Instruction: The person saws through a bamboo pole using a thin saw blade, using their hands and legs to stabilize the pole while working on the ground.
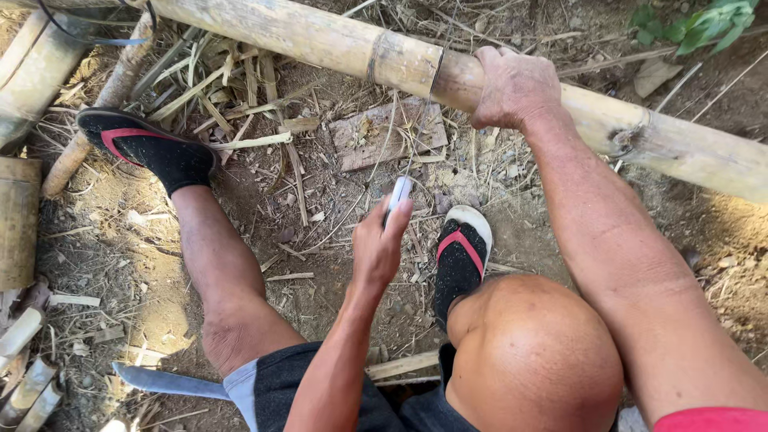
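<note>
A long, thick bamboo pole (336,40) lies slantwise across the top of the view, above dirt ground. My right hand (512,84) grips it from above, fingers wrapped over the far side. My left hand (378,240) is shut on a small white object (399,192), held upright just below the pole. A thin line (424,112) runs from that object up to the pole, where it curves over the surface. My two legs are spread below, with black-and-red sandals on the left foot (148,148) and the right foot (460,248).
A metal blade (164,381) lies on the ground under my left thigh. Cut bamboo pieces (24,80) are stacked along the left edge. A flat wooden scrap (388,132) and dry splinters litter the dirt. Green leaves (696,24) show at top right.
</note>
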